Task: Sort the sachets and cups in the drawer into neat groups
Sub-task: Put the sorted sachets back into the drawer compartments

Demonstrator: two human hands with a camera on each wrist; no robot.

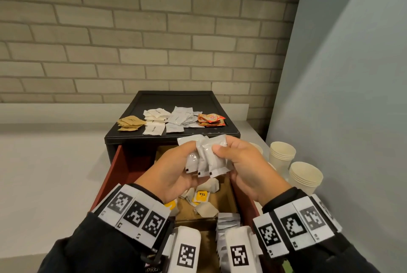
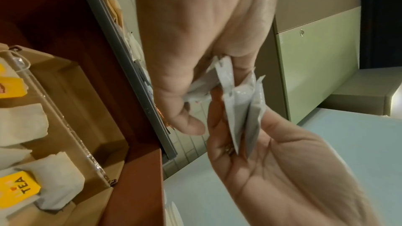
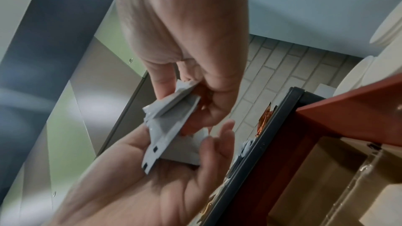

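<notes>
A small bunch of white sachets (image 1: pixel 209 158) is held upright above the open red-brown drawer (image 1: pixel 116 169). My left hand (image 1: pixel 174 169) cradles them from below, its fingers curled round one sachet (image 2: pixel 200 90). My right hand (image 1: pixel 240 162) pinches the bunch (image 3: pixel 169 121) with its thumb in front and its fingers behind. Tea bags with yellow tags (image 1: pixel 201 195) lie loose in a cardboard tray inside the drawer. Two stacks of paper cups (image 1: pixel 283 154) stand on the counter to the right.
The black cabinet top (image 1: pixel 176 99) carries separate piles: brown sachets (image 1: pixel 130 123), white sachets (image 1: pixel 154 118), pale grey sachets (image 1: pixel 180 118) and orange packets (image 1: pixel 211 119). More white sachets (image 1: pixel 226 220) stand in the drawer's front part. A brick wall is behind, a plain wall at the right.
</notes>
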